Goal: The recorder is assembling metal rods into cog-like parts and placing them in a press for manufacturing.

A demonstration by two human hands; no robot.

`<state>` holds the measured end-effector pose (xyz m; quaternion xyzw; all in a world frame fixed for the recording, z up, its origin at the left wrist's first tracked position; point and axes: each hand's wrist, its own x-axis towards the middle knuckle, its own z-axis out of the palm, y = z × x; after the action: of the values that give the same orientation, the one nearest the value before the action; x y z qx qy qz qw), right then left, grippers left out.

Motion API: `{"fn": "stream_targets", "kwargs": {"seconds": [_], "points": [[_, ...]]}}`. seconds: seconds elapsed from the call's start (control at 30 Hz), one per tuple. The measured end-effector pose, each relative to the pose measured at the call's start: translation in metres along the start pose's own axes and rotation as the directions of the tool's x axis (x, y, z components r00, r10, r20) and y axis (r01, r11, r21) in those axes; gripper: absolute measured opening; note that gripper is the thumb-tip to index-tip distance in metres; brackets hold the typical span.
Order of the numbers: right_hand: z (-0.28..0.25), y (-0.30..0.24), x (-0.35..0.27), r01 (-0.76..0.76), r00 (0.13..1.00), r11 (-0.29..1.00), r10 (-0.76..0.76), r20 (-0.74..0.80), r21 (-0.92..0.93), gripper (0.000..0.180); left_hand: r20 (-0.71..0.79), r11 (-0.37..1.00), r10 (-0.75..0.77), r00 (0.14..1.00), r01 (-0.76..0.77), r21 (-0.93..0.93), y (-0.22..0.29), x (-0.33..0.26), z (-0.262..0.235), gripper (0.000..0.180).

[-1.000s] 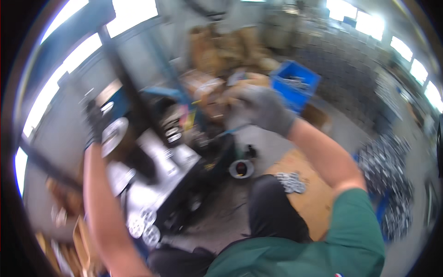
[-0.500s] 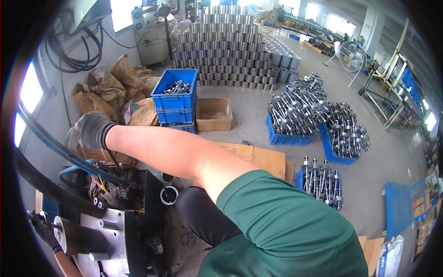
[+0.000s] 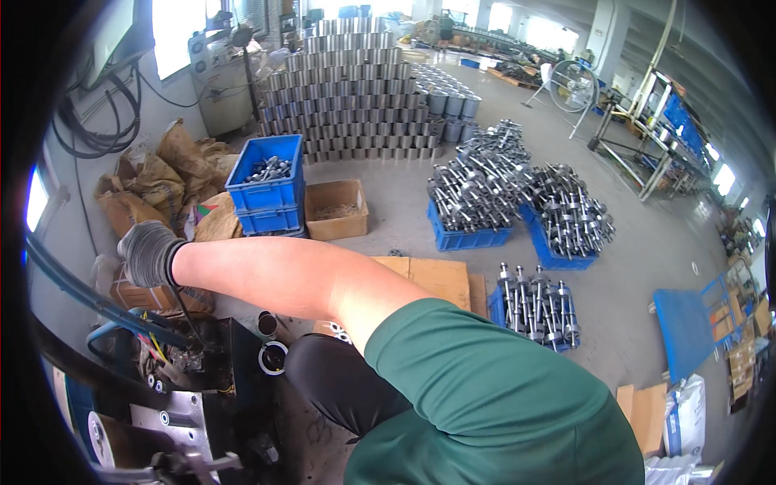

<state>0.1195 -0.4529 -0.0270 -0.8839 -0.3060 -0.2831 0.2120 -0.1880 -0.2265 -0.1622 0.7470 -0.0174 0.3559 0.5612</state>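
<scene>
My right arm, in a green sleeve, reaches across to the left. At its end my right hand [image 3: 149, 255], in a grey knit glove, is closed on the upper end of a thin dark lever [image 3: 191, 314], whose grip it hides. Below stands a machine with a dark body and a metal plate [image 3: 182, 416]. A thick metal cylinder [image 3: 101, 440] lies along that plate. At the lower edge is a blurred metal shaft with a thicker middle [image 3: 182, 467]; what holds it cannot be made out. My left hand is not in view.
A blue hose [image 3: 101, 287] runs past the machine. By my knee is a white-rimmed round part [image 3: 272, 357]. Ahead stand stacked blue crates [image 3: 263, 194], a cardboard box [image 3: 335, 230] and piled metal cylinders [image 3: 339, 101]. Blue crates [image 3: 473, 237] heaped with shafts are to the right.
My gloved left hand, earlier beside the metal cylinder, has gone out of view. A blurred shaft has appeared at the lower edge. The view has turned right; my right hand stays on the lever.
</scene>
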Motion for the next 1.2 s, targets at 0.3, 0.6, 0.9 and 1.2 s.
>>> {"fn": "stream_targets", "kwargs": {"seconds": [0.3, 0.6, 0.9, 1.2], "points": [[-0.01, 0.016, -0.057, -0.039, 0.998, 0.999, 0.04, -0.04, 0.003, 0.025, 0.245, 0.858, -0.368, 0.897, 0.429, -0.284, -0.124, -0.049, 0.001, 0.044], [-0.009, 0.012, -0.131, -0.185, 0.905, 0.919, 0.298, -0.303, 0.349, 0.014, 0.309, 0.573, -0.605, 0.734, 0.671, -0.471, -0.195, -0.027, -0.025, 0.036], [0.079, -0.045, -0.246, -0.126, 0.785, 0.106, 0.618, 0.034, 0.986, 0.072, 0.464, 0.161, -0.76, 0.455, 0.824, -0.543, -0.098, -0.089, 0.035, 0.034], [0.122, -0.142, -0.375, -0.77, 0.339, -0.581, -0.024, 0.94, 0.263, 0.039, 0.348, 0.254, -0.821, 0.452, 0.836, -0.486, -0.104, -0.132, 0.065, 0.043]]}}
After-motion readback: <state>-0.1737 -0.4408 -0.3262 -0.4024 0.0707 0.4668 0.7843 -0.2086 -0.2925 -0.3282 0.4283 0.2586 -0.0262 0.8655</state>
